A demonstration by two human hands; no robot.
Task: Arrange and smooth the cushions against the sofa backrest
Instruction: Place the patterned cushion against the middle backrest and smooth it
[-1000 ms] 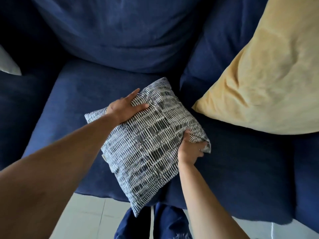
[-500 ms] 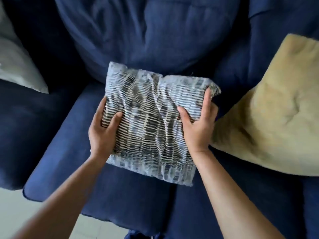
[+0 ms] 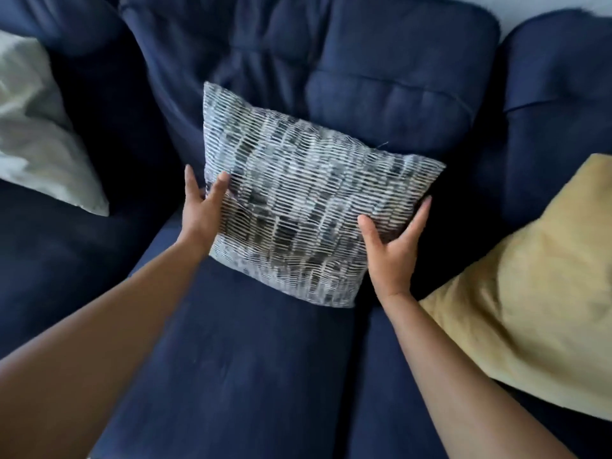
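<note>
A cushion with a black-and-white dash pattern stands on the navy sofa seat and leans back against the navy backrest. My left hand lies along its left edge with straight, spread fingers and the thumb on the front face. My right hand flanks its lower right corner, thumb on the front and fingers reaching past the right edge. Neither hand is clenched on the fabric.
A large yellow cushion lies tilted on the seat to the right, close to my right forearm. A pale grey cushion rests in the left corner of the sofa. Another navy back cushion rises at the far right.
The patterned cushion went from the seat's front edge up against the backrest. Both hands loosened from a firm grip to straight fingers at its sides.
</note>
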